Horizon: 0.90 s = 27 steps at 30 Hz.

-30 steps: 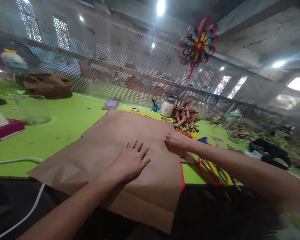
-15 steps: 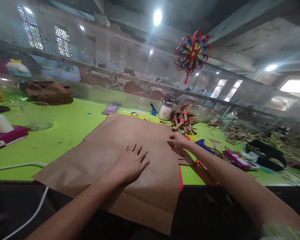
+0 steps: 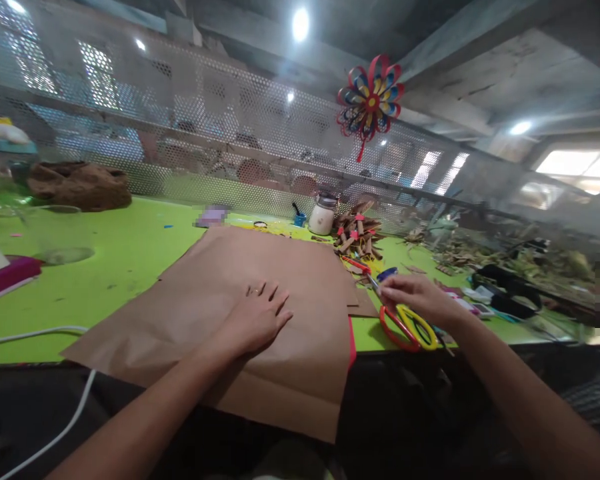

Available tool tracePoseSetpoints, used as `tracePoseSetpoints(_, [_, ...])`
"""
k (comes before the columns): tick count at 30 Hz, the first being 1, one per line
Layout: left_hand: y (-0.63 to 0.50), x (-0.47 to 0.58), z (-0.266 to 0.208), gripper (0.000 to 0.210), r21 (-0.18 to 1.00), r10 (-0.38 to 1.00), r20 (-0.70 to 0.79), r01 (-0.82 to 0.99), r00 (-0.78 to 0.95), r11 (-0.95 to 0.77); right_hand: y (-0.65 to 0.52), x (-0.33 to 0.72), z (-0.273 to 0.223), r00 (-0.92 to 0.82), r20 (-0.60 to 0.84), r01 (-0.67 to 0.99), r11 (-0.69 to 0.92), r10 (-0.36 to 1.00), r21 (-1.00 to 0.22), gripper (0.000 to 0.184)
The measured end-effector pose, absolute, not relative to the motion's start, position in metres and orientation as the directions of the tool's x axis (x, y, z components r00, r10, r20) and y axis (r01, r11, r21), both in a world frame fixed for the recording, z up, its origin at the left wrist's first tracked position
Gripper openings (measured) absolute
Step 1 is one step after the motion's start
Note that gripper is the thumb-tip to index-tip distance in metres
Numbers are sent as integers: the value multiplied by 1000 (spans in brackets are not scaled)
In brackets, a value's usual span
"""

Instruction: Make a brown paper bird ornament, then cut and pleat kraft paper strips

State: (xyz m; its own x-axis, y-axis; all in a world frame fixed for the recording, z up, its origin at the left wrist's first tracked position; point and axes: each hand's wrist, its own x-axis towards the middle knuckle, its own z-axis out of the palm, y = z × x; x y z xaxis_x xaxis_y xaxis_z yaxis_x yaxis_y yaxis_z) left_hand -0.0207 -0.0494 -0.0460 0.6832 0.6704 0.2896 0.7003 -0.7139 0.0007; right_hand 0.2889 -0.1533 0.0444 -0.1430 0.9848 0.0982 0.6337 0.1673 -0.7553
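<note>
- Plainly, the brown paper point(image 3: 305, 347) is the centre of things: one large sheet, spread over the worktop point(image 3: 125, 267), its near edge hanging past the front and a few creases across it.
- The left hand point(image 3: 260, 320) lies flat on it, fingers fanned, the grip wide and holding nothing, just pressing.
- Off the sheet's right side, the right hand point(image 3: 423, 293) has its fingers drawn together around a slim metal piece point(image 3: 373, 283); from here I can't tell whether that grip has closed on it or only touches it.
- Just below that hand sit a red loop point(image 3: 397, 342) and a yellow loop point(image 3: 433, 339), scissor handles by the look of them.
- As for progress, I'd judge the sheet laid out and steadied. I see no cut across its broad face; a brown scrap point(image 3: 365, 305) and a red edge point(image 3: 352, 343) show from under its right side. How much is left, I couldn't say.
- Farther back stand a pale jar point(image 3: 323, 217), a little blue pot point(image 3: 299, 219) and a heap of brown rolls point(image 3: 359, 235).
- No brand or writing is legible to me: the jar's mark is too small, and the lilac item point(image 3: 213, 217) is blurred out.
</note>
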Motion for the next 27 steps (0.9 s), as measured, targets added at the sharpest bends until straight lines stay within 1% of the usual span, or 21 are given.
tracePoseSetpoints(2, [-48, -20, -47, 51, 15, 679, 286, 705, 677, -709, -192, 291, 35, -140, 14, 631, 101, 990, -770, 27])
tracePoseSetpoints(4, [-48, -20, -47, 51, 24, 678, 282, 702, 678, -712, -226, 291, 14, -143, -80, 590, 20, 987, -807, 25])
tracePoseSetpoints(5, [-47, -20, -47, 51, 26, 674, 282, 697, 683, -717, -240, 290, 1, -170, -166, 582, -37, 971, -812, 23])
tracePoseSetpoints(6, [-47, -20, -47, 50, 26, 670, 283, 692, 687, -721, -252, 288, -14, -204, -252, 592, -86, 946, -801, 20])
tracePoseSetpoints(7, [-47, -20, -46, 50, 27, 668, 282, 690, 689, -723, -263, 286, -29, -214, -294, 627, -100, 931, -772, 16])
tracePoseSetpoints(8, [-47, -20, -46, 50, 29, 669, 280, 690, 689, -723, -271, 284, -43, -202, -281, 683, -71, 938, -727, 15])
tracePoseSetpoints(9, [-46, -20, -46, 50, 32, 672, 277, 693, 687, -721, -277, 282, -56, -174, -229, 731, -30, 958, -681, 17])
tracePoseSetpoints(10, [-46, -20, -45, 50, 35, 676, 272, 695, 685, -718, -280, 280, -68, -154, -200, 750, -17, 968, -662, 18])
tracePoseSetpoints(14, [-45, -18, -44, 51, 33, 685, 255, 702, 683, -712, -281, 278, -94, 39, -198, 737, -162, 979, -656, 22])
tracePoseSetpoints(17, [-45, -18, -44, 52, 31, 695, 235, 709, 680, -704, -275, 277, -98, 27, -215, 730, -167, 976, -663, 19])
tracePoseSetpoints(19, [-45, -17, -44, 54, 33, 697, 225, 709, 681, -704, -272, 276, -95, 23, -243, 716, -185, 970, -673, 27])
tracePoseSetpoints(21, [-44, -17, -44, 54, 34, 695, 222, 707, 684, -706, -272, 277, -89, 24, -277, 655, -224, 961, -722, 37])
tracePoseSetpoints(23, [-44, -17, -44, 54, 36, 692, 221, 703, 688, -710, -272, 280, -86, -39, -295, 565, -222, 955, -794, 36])
tracePoseSetpoints(24, [-44, -17, -44, 54, 38, 690, 223, 701, 688, -712, -272, 282, -87, -62, -288, 545, -209, 956, -812, 36])
tracePoseSetpoints(25, [-43, -17, -45, 54, 40, 689, 228, 701, 688, -712, -272, 283, -90, -58, -273, 555, -196, 960, -808, 37])
tracePoseSetpoints(27, [-43, -17, -46, 54, 44, 690, 240, 703, 683, -710, -269, 284, -102, 22, -243, 633, -202, 970, -748, 38])
